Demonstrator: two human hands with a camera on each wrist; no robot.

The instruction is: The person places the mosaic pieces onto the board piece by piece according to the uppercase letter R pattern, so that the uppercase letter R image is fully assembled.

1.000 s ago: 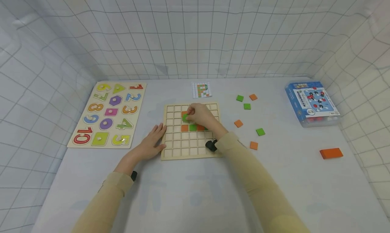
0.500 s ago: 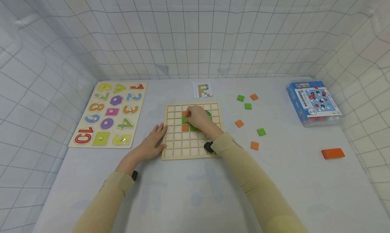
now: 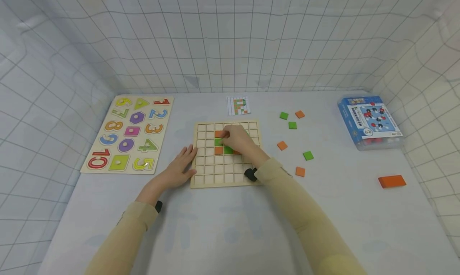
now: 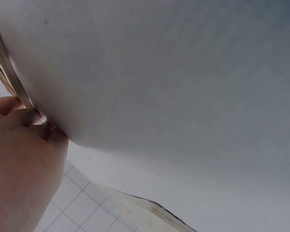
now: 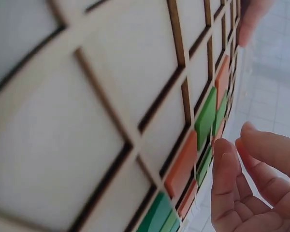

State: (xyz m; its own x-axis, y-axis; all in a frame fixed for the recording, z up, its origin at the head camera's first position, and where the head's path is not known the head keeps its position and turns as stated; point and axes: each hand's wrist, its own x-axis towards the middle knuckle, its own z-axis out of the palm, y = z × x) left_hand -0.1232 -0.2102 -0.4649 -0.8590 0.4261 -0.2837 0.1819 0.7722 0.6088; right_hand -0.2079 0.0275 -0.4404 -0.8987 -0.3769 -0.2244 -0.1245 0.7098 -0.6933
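A wooden grid board (image 3: 209, 180) lies mid-table with orange and green square tiles in some of its cells. My right hand (image 3: 240, 141) is over its upper middle, beside a green tile (image 3: 218, 142) that sits flat between an orange tile (image 3: 218, 134) above and an orange tile (image 3: 219, 150) below. In the right wrist view, the right hand (image 5: 256, 183) has bent fingers and a slightly parted thumb, with nothing visible between them; this hand hides some cells in the head view. My left hand (image 3: 176, 172) rests against the board's left edge, fingers extended.
Loose green tiles (image 3: 292, 125) and orange tiles (image 3: 282, 145) lie right of the board. A pattern card (image 3: 238, 106) is behind it. At left lies a number puzzle (image 3: 125, 135); at right are a blue box (image 3: 370, 121) and an orange block (image 3: 392, 181).
The green tile, tilted in my right fingers earlier, now lies flat in its cell. My right hand has let go and shifted slightly right. The left hand stays put.
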